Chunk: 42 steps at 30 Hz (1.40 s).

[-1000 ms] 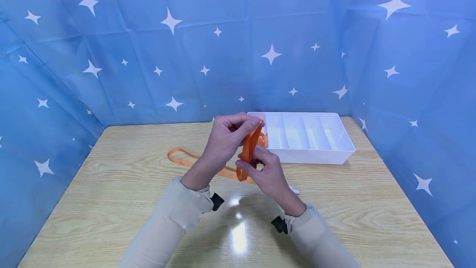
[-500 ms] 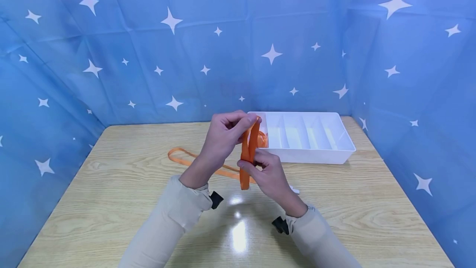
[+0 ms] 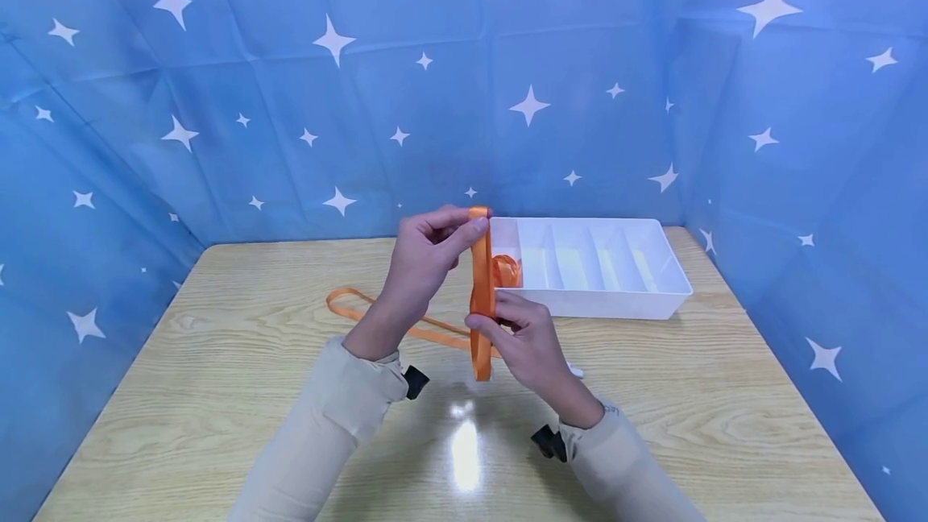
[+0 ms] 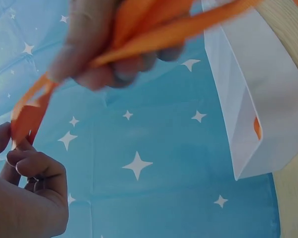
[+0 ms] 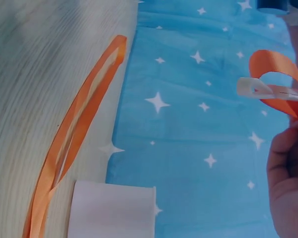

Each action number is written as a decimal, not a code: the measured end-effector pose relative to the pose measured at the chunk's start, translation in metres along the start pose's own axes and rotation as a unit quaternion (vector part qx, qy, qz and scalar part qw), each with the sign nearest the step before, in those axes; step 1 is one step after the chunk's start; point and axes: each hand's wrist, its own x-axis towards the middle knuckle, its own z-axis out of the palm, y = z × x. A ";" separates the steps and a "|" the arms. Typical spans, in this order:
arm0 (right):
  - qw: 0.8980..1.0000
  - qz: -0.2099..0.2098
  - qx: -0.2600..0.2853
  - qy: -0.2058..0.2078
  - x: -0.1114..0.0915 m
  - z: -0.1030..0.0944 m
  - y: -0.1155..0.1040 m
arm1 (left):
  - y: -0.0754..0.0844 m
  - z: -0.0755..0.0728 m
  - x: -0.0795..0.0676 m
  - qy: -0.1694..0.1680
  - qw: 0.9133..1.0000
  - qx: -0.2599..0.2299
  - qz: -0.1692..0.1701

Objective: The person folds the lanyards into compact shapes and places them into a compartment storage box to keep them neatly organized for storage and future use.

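Observation:
My left hand [image 3: 428, 252] pinches the top of a folded orange lanyard [image 3: 482, 272], held upright above the table. Lower down, my right hand [image 3: 525, 341] pinches the same lanyard between thumb and fingers, its bottom loop hanging below the thumb. In the right wrist view a pale plastic clip [image 5: 246, 87] shows at the lanyard's loop. Another orange lanyard [image 3: 346, 304] lies stretched on the table behind the hands, partly hidden by the left wrist. A white piece [image 3: 575, 370] shows beside the right wrist.
Behind the hands, to the right, stands a white divided box [image 3: 616, 304]. Its leftmost compartment holds a coiled orange lanyard [image 3: 507, 271]. A blue star-patterned curtain [image 3: 435, 103] borders the back and sides of the wooden table [image 3: 239, 393].
My left hand has risen and shifted left, drawing the lanyard loop upright and longer. The right hand stays nearly in place. More of the coil in the box shows.

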 end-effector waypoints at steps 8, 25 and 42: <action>0.999 -0.029 0.013 -0.013 -0.001 0.001 -0.009 | -0.010 -0.005 0.002 0.048 0.998 0.036 -0.004; 0.998 -0.051 0.023 0.007 -0.002 -0.001 -0.023 | -0.029 -0.009 0.000 0.072 0.989 0.130 -0.005; 0.997 -0.059 0.019 0.034 0.002 -0.008 -0.032 | -0.049 -0.002 -0.011 0.060 0.989 0.132 -0.030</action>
